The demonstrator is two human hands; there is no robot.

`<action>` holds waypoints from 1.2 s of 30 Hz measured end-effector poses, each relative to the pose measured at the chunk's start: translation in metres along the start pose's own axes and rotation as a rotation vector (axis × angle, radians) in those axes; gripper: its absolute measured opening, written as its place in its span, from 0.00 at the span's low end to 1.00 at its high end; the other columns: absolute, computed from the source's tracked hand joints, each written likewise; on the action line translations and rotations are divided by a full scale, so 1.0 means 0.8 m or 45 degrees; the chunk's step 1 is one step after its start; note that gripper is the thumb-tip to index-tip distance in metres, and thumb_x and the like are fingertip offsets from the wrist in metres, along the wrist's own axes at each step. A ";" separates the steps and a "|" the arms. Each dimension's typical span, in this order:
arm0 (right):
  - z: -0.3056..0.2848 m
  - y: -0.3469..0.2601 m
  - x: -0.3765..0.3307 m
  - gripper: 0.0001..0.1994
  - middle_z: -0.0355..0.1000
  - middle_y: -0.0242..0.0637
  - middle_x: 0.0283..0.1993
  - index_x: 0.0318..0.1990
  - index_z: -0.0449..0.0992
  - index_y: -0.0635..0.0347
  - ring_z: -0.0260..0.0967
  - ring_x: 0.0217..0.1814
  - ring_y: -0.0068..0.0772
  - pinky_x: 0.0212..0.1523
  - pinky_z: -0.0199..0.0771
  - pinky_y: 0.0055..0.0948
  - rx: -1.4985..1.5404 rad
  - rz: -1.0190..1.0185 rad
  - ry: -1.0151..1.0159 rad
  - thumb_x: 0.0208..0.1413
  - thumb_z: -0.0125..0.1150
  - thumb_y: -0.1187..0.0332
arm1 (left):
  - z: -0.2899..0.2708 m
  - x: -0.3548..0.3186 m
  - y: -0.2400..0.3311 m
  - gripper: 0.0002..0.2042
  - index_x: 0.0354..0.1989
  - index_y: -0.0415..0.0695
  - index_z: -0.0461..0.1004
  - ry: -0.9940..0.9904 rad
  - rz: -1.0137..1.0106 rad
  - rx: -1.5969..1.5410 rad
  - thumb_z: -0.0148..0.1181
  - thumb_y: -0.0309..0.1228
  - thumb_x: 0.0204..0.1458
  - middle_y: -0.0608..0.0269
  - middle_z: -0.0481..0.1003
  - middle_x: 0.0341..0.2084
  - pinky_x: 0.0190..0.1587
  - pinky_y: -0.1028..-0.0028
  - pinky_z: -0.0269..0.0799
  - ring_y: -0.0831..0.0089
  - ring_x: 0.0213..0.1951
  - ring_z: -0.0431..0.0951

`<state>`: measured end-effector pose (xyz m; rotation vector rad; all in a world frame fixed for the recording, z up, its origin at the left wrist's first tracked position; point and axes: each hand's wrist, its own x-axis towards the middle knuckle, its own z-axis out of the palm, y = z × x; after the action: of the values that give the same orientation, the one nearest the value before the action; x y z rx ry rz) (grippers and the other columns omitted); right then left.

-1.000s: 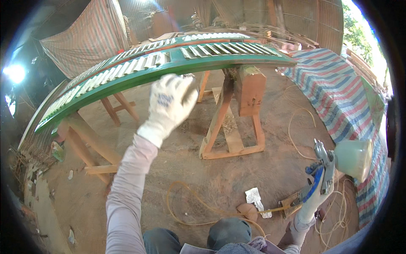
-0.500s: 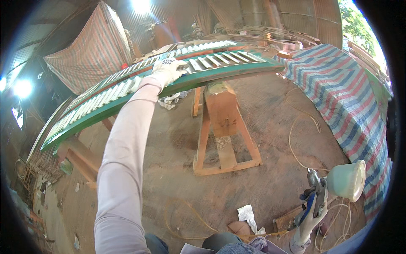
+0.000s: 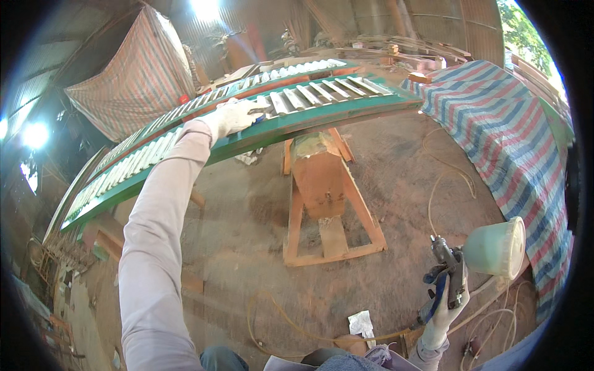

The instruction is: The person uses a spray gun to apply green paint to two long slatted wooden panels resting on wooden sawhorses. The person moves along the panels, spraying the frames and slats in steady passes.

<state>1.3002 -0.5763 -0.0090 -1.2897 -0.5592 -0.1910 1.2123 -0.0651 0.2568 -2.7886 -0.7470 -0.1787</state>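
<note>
Subject: green-framed louvred shutter (image 3: 328, 115), raised above the floor near a wooden trestle (image 3: 318, 179), ahead of the person. Its long axis crosses the view, rising from lower left to upper right; the pale slats stand crosswise to that axis.

Left hand (image 3: 234, 118): gloved, nearer to the shutter, arm extended forward; it lies at the near rail, about midway along. Fingers point right and are slightly apart; whether they clasp the rail cannot be told.

Right hand (image 3: 443, 314): gloved, well apart from the shutter, low at the right. Fingers are wrapped around the handle of a spray gun (image 3: 456, 278), its pale green cup (image 3: 492, 249) jutting to the right. From this hand, the shutter lies forward and to the left, with open floor between. A striped sheet (image 3: 495, 142) lies beyond the cup.
</note>
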 end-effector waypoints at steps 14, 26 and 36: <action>-0.047 0.043 -0.056 0.18 0.75 0.42 0.52 0.59 0.72 0.74 0.72 0.50 0.25 0.53 0.73 0.28 -0.135 0.350 0.177 0.61 0.55 0.82 | -0.040 0.034 0.136 0.26 0.67 0.46 0.66 0.087 0.335 -0.232 0.51 0.46 0.64 0.47 0.71 0.61 0.61 0.58 0.65 0.52 0.61 0.72; -0.103 0.090 -0.068 0.23 0.68 0.52 0.64 0.63 0.62 0.73 0.70 0.61 0.36 0.63 0.70 0.34 -0.252 0.379 0.314 0.62 0.60 0.82 | 0.019 0.073 0.236 0.24 0.70 0.53 0.63 0.149 0.173 0.747 0.43 0.40 0.66 0.55 0.75 0.60 0.66 0.37 0.50 0.55 0.59 0.75; -0.122 0.098 -0.073 0.23 0.71 0.53 0.60 0.63 0.64 0.73 0.72 0.58 0.33 0.58 0.73 0.33 -0.389 0.221 0.246 0.61 0.60 0.82 | 0.066 0.178 0.191 0.21 0.64 0.54 0.71 0.181 -0.078 0.185 0.50 0.43 0.64 0.57 0.76 0.57 0.63 0.48 0.57 0.56 0.60 0.74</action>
<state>1.3125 -0.6561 -0.1215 -1.5886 -0.2564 -0.2602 1.4149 -0.1111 0.2006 -2.5869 -0.7777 -0.3168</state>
